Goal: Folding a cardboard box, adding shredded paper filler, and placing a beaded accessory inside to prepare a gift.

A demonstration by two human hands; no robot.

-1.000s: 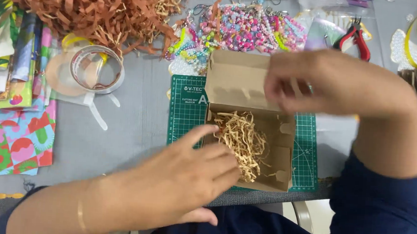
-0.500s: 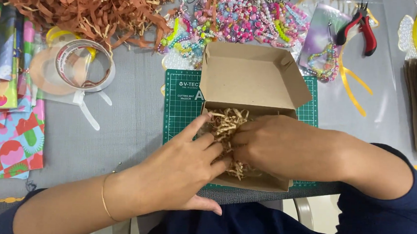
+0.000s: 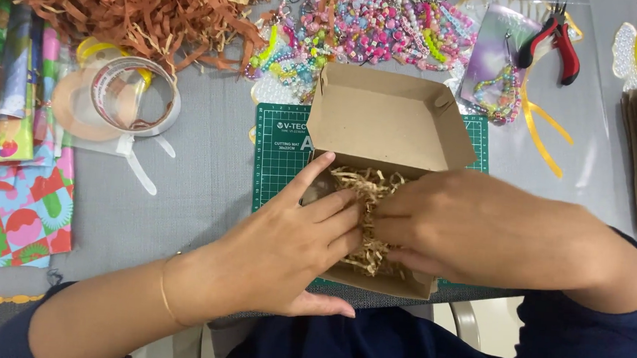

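Fingers of both hands press pale paper shreds (image 3: 365, 196) into the cardboard box (image 3: 388, 124).

Grey table (image 3: 207, 187) under green cutting mat (image 3: 279, 162)

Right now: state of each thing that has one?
cardboard box: lid open, on the cutting mat
paper shred: inside box, under both hands
left hand: fingers in box
right hand: pressing the shred
pliers: shut, lying flat
tape roll: lying flat
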